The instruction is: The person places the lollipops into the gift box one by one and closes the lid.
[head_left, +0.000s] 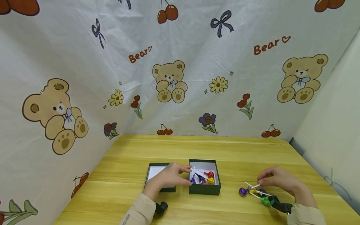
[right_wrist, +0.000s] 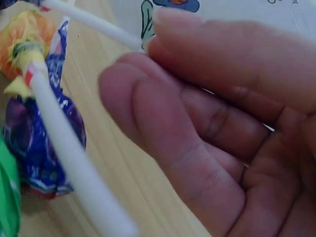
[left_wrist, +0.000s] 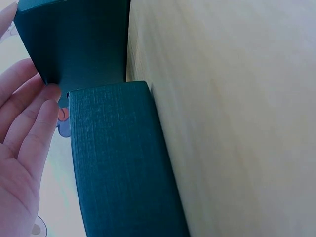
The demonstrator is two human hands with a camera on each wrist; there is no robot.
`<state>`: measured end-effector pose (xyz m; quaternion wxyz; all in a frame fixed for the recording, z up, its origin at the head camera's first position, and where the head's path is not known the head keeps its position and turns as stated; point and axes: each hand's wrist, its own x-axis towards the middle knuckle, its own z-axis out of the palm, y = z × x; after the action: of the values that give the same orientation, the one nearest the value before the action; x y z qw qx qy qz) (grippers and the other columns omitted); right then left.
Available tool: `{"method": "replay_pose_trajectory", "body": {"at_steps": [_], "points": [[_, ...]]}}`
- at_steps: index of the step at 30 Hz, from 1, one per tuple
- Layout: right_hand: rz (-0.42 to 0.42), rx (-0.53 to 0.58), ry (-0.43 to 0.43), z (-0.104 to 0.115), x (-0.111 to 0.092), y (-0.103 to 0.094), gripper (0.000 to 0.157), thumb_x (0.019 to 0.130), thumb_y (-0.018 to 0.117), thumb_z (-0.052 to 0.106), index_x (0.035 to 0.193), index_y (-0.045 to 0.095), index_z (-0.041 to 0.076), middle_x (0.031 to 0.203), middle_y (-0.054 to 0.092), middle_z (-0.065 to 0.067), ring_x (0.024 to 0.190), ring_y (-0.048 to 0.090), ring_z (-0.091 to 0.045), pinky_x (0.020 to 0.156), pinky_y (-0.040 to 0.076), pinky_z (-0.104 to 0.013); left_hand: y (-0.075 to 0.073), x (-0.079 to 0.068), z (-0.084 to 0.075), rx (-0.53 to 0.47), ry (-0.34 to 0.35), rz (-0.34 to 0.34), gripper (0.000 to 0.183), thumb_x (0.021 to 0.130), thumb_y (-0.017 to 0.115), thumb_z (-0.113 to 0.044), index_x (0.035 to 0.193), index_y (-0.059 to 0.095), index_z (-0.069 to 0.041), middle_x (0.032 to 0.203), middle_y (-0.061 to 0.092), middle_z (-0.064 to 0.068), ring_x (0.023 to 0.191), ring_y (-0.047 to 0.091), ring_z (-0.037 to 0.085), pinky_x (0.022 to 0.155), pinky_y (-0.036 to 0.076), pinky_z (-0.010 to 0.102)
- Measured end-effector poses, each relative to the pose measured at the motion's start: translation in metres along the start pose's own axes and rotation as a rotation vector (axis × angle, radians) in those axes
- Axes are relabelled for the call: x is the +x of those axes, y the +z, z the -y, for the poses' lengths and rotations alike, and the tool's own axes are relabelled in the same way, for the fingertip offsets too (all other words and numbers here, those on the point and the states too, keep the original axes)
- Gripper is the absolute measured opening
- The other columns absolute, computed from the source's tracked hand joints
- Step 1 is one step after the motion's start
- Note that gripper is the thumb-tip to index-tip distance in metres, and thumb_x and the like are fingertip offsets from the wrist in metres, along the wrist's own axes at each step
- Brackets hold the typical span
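Two dark green trays sit side by side on your table: the box and, just left of it, its lid lying open side up. Four lollipops lie in the box, as far as you can count them: two purple, one red and one yellow.

Your left hand rests over the lid's right edge, fingers stretched toward the box's left wall. It touches the wall near a white stick, but you cannot tell whether it pinches that stick. The left wrist view shows relaxed, straight fingers beside the green walls.

Right of the box, well apart from it, lies a small heap of lollipops: one purple, one green, one orange-yellow and one blue-wrapped can be made out. Your right hand hovers over the heap, thumb and forefinger pinching one white stick at its end.
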<state>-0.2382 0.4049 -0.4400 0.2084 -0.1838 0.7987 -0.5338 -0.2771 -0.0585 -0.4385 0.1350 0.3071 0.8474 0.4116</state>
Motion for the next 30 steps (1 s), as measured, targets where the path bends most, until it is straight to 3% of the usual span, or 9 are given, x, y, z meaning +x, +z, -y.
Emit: {"method": "replay_pose_trajectory", "body": {"at_steps": [9,30], "points": [[0.073,0.038,-0.059,0.006,0.003,0.005,0.029,0.098,0.057,0.000,0.108,0.054,-0.028,0.097,0.073,0.002,0.089,0.071,-0.012,0.079,0.060,-0.028,0.000,-0.001,0.001,0.000,-0.001,-0.001,0.050,0.085,0.081,-0.027,0.129,0.069,-0.007,0.147,0.056,0.002,0.139,0.050,0.025,0.114,0.042,0.047],[0.025,0.022,-0.151,-0.005,0.010,0.005,0.025,0.100,0.054,0.001,0.102,0.057,-0.024,0.094,0.074,0.002,0.086,0.070,-0.012,0.078,0.060,-0.031,0.001,-0.001,0.001,-0.002,-0.005,-0.004,0.050,0.084,0.081,-0.027,0.129,0.069,-0.006,0.147,0.056,0.003,0.139,0.050,0.025,0.115,0.042,0.047]]}}
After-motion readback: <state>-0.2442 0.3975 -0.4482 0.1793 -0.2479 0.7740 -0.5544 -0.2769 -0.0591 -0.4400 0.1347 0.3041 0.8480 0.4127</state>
